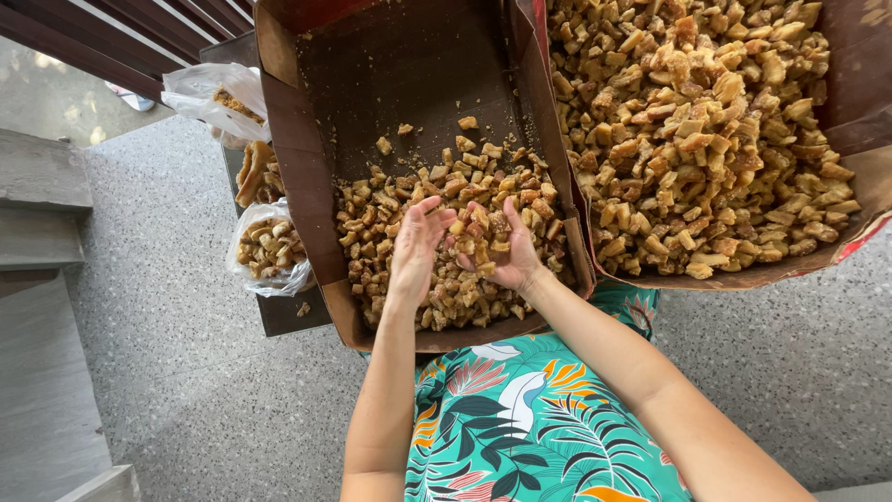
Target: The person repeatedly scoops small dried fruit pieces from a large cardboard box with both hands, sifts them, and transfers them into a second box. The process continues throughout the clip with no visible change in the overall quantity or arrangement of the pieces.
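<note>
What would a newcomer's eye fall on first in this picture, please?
Probably the heaped golden-brown fried chunks filling the cardboard box at upper right. Next, the left hand and right hand, cupped together over a half-empty box at centre. Two clear bags of pieces sit left.
</note>
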